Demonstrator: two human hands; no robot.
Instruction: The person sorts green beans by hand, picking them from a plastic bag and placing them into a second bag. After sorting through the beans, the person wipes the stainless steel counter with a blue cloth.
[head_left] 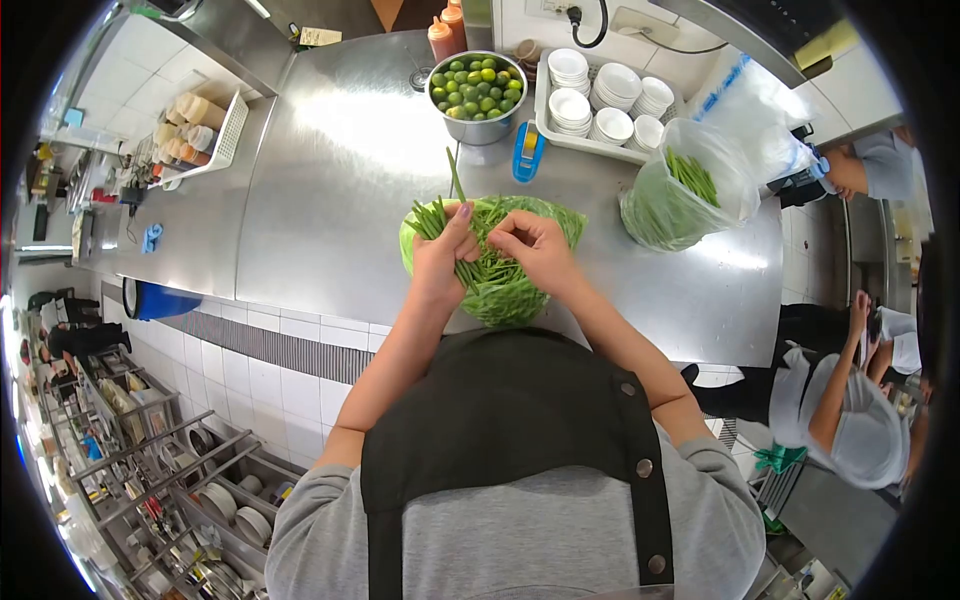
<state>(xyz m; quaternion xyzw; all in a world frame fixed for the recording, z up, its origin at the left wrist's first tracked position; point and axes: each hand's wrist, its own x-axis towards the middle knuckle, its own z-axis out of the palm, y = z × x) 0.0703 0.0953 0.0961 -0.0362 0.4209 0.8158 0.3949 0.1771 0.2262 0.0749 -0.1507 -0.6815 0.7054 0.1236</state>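
Cut green beans lie in an open plastic bag [505, 304] at the table's front edge. Over its left side, my left hand [443, 255] is closed around a bunch of green beans [428, 219], and one long bean points up past the thumb. My right hand [532, 247] is just to the right, above the bag, with thumb and forefinger pinched together; whatever is between them is too small to make out. A second clear bag [668, 212] with long green beans [692, 178] stands upright to the right.
Behind the bag are a metal pot of limes [476, 130], a blue tape dispenser [528, 152] and a white tray [600, 148] of stacked small bowls. A white basket [232, 135] stands at the left of the steel table [330, 200]. People [850, 400] stand at the right.
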